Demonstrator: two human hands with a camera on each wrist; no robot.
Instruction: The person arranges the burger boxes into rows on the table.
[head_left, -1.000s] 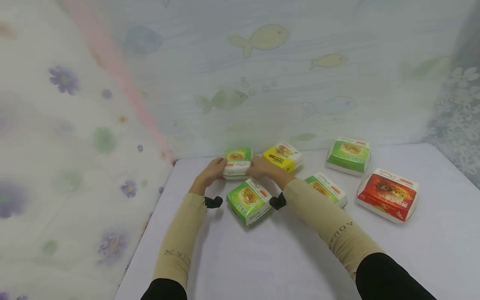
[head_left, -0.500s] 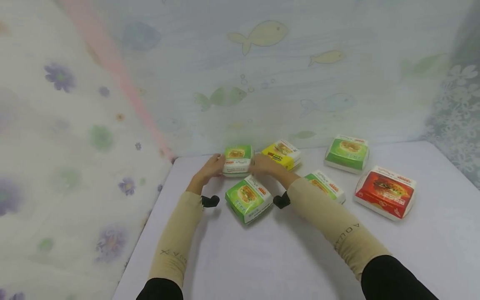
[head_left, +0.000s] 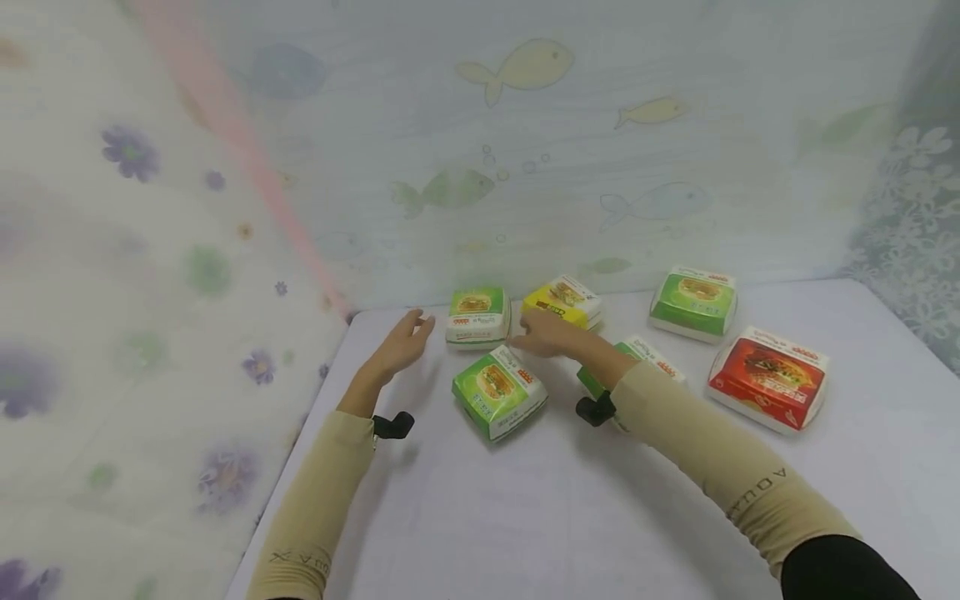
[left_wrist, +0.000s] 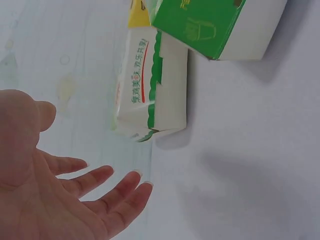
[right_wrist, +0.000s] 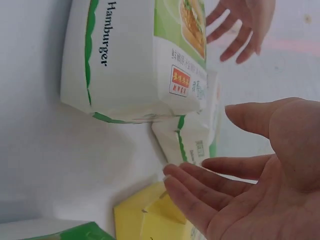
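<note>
My left hand (head_left: 405,343) is off to the left of a green-and-white hamburger box (head_left: 477,319) near the back edge of the table. A gap shows between its spread fingertips and the box in the left wrist view. My right hand (head_left: 553,335) hovers on the box's other side, overlapping the front of a yellow-and-white hamburger box (head_left: 573,302). The right wrist view shows its fingers (right_wrist: 195,200) extended, with nothing in the palm. Nearer the person, a second green box (head_left: 498,393) sits turned at an angle between the forearms.
Another green box (head_left: 637,354) is partly hidden beneath the right forearm. Farther right are a green box (head_left: 693,302) at the back and a larger red one (head_left: 770,379) ahead of it. A fish-patterned curtain (head_left: 450,125) hangs behind the white table (head_left: 510,525).
Both hands have let go of the back-left green box and moved apart, the left hand leftward and the right hand rightward. The box stays in place at the back.
</note>
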